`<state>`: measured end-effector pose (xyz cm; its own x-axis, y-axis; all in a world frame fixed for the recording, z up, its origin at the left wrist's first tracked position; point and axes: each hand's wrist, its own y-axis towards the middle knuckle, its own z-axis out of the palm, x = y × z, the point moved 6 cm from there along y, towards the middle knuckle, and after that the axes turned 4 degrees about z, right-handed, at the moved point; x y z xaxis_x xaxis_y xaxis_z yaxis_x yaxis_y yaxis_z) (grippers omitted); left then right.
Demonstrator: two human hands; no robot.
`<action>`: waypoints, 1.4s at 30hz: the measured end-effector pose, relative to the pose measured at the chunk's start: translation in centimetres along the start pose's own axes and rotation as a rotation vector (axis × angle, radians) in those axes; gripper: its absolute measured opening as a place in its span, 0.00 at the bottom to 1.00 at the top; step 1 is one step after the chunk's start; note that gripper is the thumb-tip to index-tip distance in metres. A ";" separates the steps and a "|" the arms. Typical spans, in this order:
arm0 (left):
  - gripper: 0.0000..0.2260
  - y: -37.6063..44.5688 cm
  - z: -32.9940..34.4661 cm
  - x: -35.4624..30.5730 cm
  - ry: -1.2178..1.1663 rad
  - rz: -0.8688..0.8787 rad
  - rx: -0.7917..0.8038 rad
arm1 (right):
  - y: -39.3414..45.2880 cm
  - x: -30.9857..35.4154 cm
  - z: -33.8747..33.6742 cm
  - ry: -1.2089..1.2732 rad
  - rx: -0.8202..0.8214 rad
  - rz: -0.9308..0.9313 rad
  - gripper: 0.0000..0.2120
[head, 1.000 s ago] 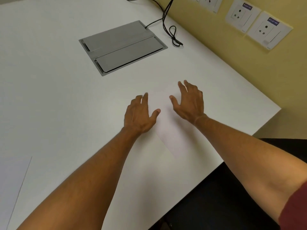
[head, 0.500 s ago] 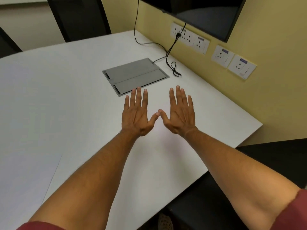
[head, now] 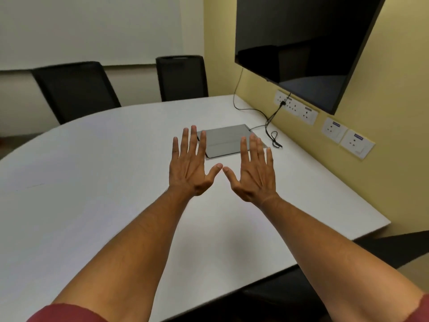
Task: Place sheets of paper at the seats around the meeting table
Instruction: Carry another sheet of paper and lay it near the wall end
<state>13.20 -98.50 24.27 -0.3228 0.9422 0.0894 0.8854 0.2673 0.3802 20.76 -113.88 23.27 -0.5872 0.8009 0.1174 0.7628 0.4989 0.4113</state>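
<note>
The tabletop [head: 104, 205] is smooth, matt white, probably laminate, and the cable box lid [head: 226, 140] set into it looks like brushed grey metal with a dull sheen. The screen [head: 301, 43] on the wall is glossy black and mirrors the room, while the chairs [head: 76, 89] look like matt black mesh or cloth. The socket plates [head: 348, 138] are smooth white plastic against a matt yellow painted wall [head: 399, 89].

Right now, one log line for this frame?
left hand: open, fingers spread, holding nothing | right hand: open, holding nothing | both raised over white table | grey panel beyond fingertips | no paper discernible
</note>
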 end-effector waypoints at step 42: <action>0.44 -59.6 -42.1 29.6 0.534 -0.766 -0.200 | -34.9 54.2 -29.0 0.595 -0.226 -0.825 0.44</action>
<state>-63.21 -95.02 43.06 -0.9448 0.2961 0.1404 0.3128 0.6873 0.6556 -45.56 -97.49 41.54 -0.9887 -0.0842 0.1243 0.0313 0.6943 0.7190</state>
